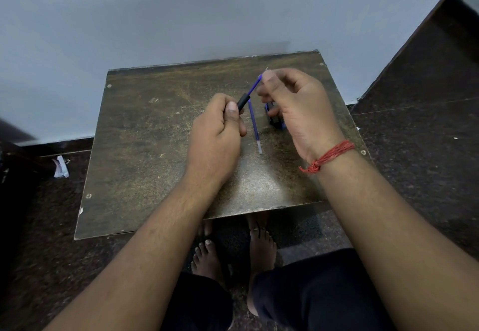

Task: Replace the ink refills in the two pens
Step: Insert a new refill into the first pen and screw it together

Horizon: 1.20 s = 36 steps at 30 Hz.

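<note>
My left hand (220, 126) is closed around a black pen barrel (243, 101) that points up and to the right. A blue ink refill (253, 87) sticks out of the barrel's open end. My right hand (293, 102) pinches the refill's far end between thumb and fingers, with the metal tip just showing above the thumb. A second blue refill (255, 126) with a clear end lies on the small brown table (155, 149) between my hands. Dark blue pen parts (273, 115) sit partly hidden under my right palm.
The worn table stands against a pale wall, with dark speckled floor around it. A scrap of white paper (61, 167) lies on the floor at the left. My bare feet (233, 250) and knees are below the table's near edge.
</note>
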Motion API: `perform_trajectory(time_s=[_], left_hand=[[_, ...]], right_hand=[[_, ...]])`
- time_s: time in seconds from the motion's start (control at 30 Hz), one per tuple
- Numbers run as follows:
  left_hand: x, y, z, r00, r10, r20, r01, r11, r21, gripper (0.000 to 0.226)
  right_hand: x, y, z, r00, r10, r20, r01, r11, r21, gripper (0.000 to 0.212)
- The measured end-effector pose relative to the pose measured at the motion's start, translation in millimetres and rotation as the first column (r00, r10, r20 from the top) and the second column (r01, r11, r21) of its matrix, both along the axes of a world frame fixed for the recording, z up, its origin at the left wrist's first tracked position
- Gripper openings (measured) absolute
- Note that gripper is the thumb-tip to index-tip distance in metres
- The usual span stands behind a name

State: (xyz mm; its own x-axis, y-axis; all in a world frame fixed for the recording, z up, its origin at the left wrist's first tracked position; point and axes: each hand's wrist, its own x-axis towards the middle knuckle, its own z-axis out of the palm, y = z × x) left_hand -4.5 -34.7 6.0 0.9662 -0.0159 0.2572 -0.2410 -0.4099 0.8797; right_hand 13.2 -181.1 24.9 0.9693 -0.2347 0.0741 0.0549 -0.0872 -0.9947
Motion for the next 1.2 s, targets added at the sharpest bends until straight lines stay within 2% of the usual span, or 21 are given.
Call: perform_trajectory(time_s=[0.07,0.17,0.23,0.33,0.4,0.47,0.7,0.77,0.87,0.93,1.0,1.07,1.2], left_hand=[[-0.4,0.3,0.4,1.0,0.006,-0.003,-0.006,1.0,-0.016,0.024],[-0.2,1.4,1.0,1.0,0.006,-0.018,-0.007,1.0,-0.02,0.025],[-0.2,0.9,1.2,1.0,0.009,-0.019,-0.009,1.0,-0.02,0.024],[-0.3,0.1,0.7,1.0,0.009,-0.014,-0.009,1.0,-0.013,0.024],[-0.2,0.7,0.1,1.0,0.011,-0.008,-0.011,1.0,-0.015,0.024],[0.5,1.4,-0.2,1.0,0.019,-0.002,-0.019,1.0,-0.015,0.024],[1.3,1.1,-1.2,1.0,0.019,0.002,-0.019,1.0,-0.014,0.024],[1.5,1.1,-1.1,1.0,0.018,-0.001,-0.018,1.0,-0.019,0.025],[1.6,1.3,-1.3,1.0,0.018,0.004,-0.018,1.0,-0.009,0.024],[1.7,1.7,-1.8,1.0,0.017,0.006,-0.017,1.0,-0.002,0.024],[1.9,1.7,-2.4,1.0,0.013,0.002,-0.013,1.0,0.009,0.024],[2.1,1.5,-3.0,1.0,0.007,0.0,-0.007,1.0,0.019,0.025],[1.4,0.7,-3.6,1.0,-0.005,-0.005,0.005,0.999,0.042,0.025]], right_hand=[[2.5,-11.0,1.1,0.992,-0.123,0.029,0.125,0.986,-0.107,0.006],[2.3,-29.9,0.5,0.971,-0.235,0.039,0.229,0.874,-0.43,0.008],[0.9,-35.1,-1.8,0.98,-0.2,-0.019,0.147,0.776,-0.614,0.008],[-0.3,-30.7,-3.0,0.984,-0.128,-0.125,-0.017,0.63,-0.776,0.005],[0.4,-26.2,-2.2,0.978,-0.121,-0.168,-0.076,0.544,-0.835,0.007],[0.7,-22.3,-2.1,0.973,-0.12,-0.196,-0.113,0.497,-0.861,0.011],[0.7,-15.6,-1.1,0.952,-0.134,-0.275,-0.196,0.423,-0.885,0.019],[0.7,-15.0,0.6,0.956,-0.144,-0.257,-0.158,0.487,-0.859,0.022],[0.3,-15.3,4.9,0.981,-0.16,-0.114,0.022,0.668,-0.744,0.023],[0.1,-14.5,6.9,0.984,-0.172,-0.051,0.118,0.836,-0.536,0.021],[0.3,-13.3,7.7,0.979,-0.199,-0.043,0.182,0.951,-0.251,0.015],[0.6,-12.5,7.0,0.975,-0.212,-0.067,0.21,0.977,-0.031,0.01],[1.8,-11.6,5.1,0.975,-0.2,-0.096,0.217,0.951,0.221,0.009]])
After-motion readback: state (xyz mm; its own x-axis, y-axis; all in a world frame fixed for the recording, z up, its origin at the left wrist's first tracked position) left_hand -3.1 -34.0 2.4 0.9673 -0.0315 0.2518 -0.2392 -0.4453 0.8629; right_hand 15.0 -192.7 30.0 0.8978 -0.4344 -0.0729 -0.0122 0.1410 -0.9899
